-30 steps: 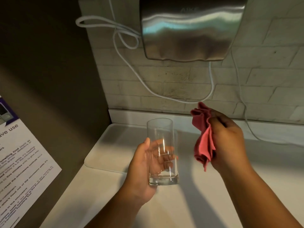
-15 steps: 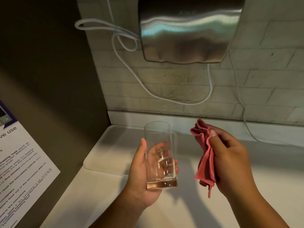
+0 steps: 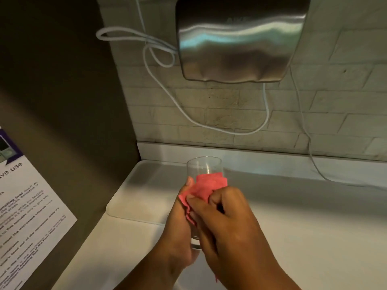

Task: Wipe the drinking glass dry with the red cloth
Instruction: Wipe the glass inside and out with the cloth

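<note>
Glass (image 3: 204,167) stood upright in my left hand (image 3: 180,233), gripped above the worktop (image 3: 314,227); my right hand (image 3: 228,222) had just pressed the red cloth (image 3: 206,186) against it, fingers clenched, so wiping had begun.

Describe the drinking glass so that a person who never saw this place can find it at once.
Below the steel hand dryer on the brick wall lies a white counter. Above it, the left hand holds the drinking glass upright, and the right hand presses the red cloth on its side. It is the only clear, see-through thing there.
</note>
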A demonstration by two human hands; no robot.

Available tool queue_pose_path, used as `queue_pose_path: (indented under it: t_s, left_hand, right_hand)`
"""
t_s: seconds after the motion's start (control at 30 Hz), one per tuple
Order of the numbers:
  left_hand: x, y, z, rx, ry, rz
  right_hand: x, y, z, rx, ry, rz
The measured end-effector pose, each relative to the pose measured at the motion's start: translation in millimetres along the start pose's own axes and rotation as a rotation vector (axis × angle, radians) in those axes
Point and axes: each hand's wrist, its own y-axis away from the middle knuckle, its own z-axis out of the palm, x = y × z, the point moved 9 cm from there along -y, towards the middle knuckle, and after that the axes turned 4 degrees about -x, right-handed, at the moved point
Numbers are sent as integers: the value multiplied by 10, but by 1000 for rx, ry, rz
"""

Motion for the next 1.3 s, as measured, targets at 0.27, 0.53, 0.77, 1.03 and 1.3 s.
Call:
queue_pose_path:
  t_s: [0.27,0.53,0.77,1.03,1.3]
  left_hand:
    - [-52,78,0,162,-16,22]
    - [144,-10,-60,113,-38,32]
    - [35,41,49,161,-72,75]
    - [294,-39,-62,195,-75,148]
    - [151,-22,-15,167,-96,83]
  right_hand:
    - [454,-366,-357,341,-69,235]
    - [158,-104,-29,185,-110,93]
    - [393,-393,-330,383,-24,120]
    - [483,-194,-212,403,-160,152]
    - [237,-166,-67,242,-19,25]
